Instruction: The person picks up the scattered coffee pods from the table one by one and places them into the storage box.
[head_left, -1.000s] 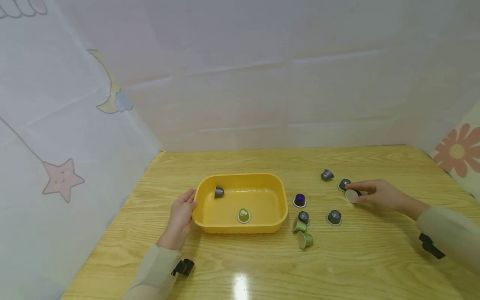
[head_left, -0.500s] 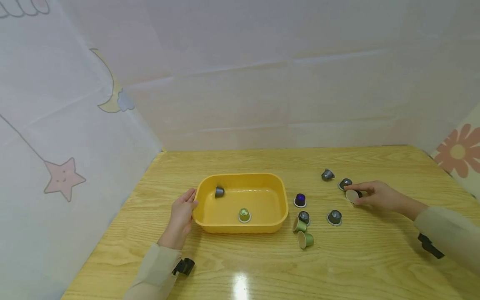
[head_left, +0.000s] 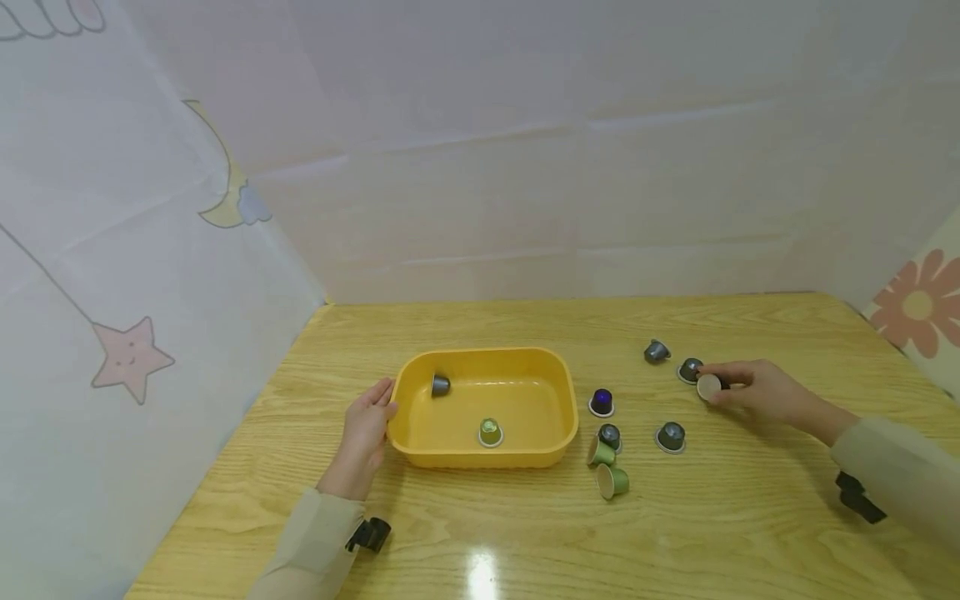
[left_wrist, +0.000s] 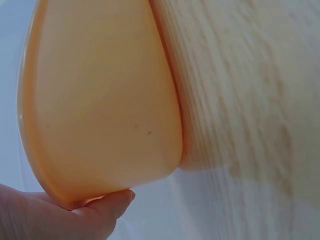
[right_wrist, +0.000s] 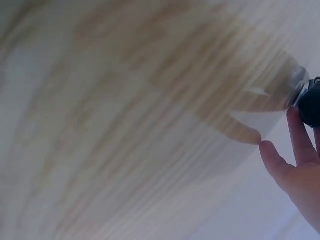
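Note:
My left hand (head_left: 367,425) holds the left end of a yellow plastic tub (head_left: 480,458) at its rim. In the left wrist view, the fingers (left_wrist: 107,205) lie against the tub's outer wall. A grey coffee capsule (head_left: 441,386) lies on its side in the tub, and a green capsule (head_left: 491,431) stands rim down. At the right, my right hand (head_left: 765,390) pinches a dark coffee capsule (head_left: 708,387), its pale lid towards the head camera. Right beside it stands another dark capsule (head_left: 689,370). In the right wrist view, the fingers (right_wrist: 297,135) touch a dark rounded capsule (right_wrist: 311,105).
Between tub and right hand are a purple-blue capsule (head_left: 602,402), a dark capsule (head_left: 610,435) against a green one (head_left: 602,452), and another green capsule (head_left: 612,481). Further dark capsules stand apart (head_left: 671,436) and lie tipped (head_left: 657,351). Patterned cloth (head_left: 465,167) rises behind the wooden table (head_left: 480,517).
The capsule in my right hand has turned and shifted slightly to the right, away from its neighbour. My left hand and the tub keep their places.

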